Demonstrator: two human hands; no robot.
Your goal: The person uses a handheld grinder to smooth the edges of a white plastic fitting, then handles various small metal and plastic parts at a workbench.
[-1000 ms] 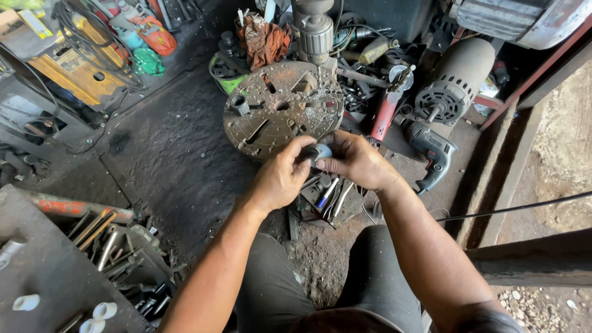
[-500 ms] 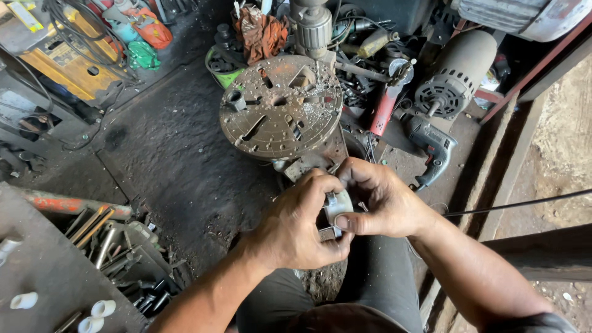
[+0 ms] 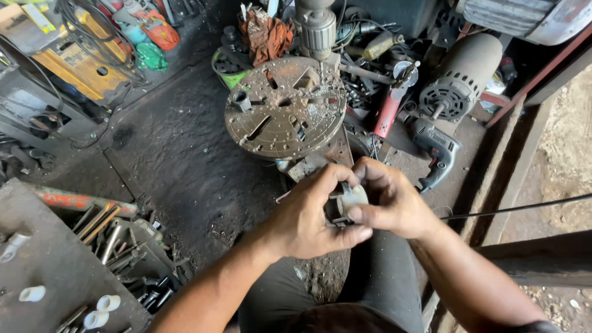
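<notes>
small metal part (image 3: pixel 351 198) mostly hidden by fingers (image 3: pixel 345 234), grey motor (image 3: pixel 524 15) cut off at top edge

Dark, grimy floor (image 3: pixel 179 160): bears red angle grinder (image 3: pixel 390 110), grey electric motor (image 3: pixel 459 83), dark power drill (image 3: pixel 435 148), yellow case (image 3: pixel 74 61), loose metal rods (image 3: pixel 105 231).

Single view only, worn on the head, aimed steeply down and slightly forward over the lap. Looked along both forearms toward the left hand (image 3: pixel 308 219) and right hand (image 3: pixel 391 200), which met near frame centre, close to the lens. Round slotted metal plate (image 3: pixel 285 106) sat just beyond the hands, upper middle. Dark grimy floor (image 3: pixel 179 160) filled the left centre at mid range. Grey electric motor (image 3: pixel 459 83) lay at the upper right, farther off. Metal rods (image 3: pixel 102 231) fell at the lower left edge. No second view for overlap.
</notes>
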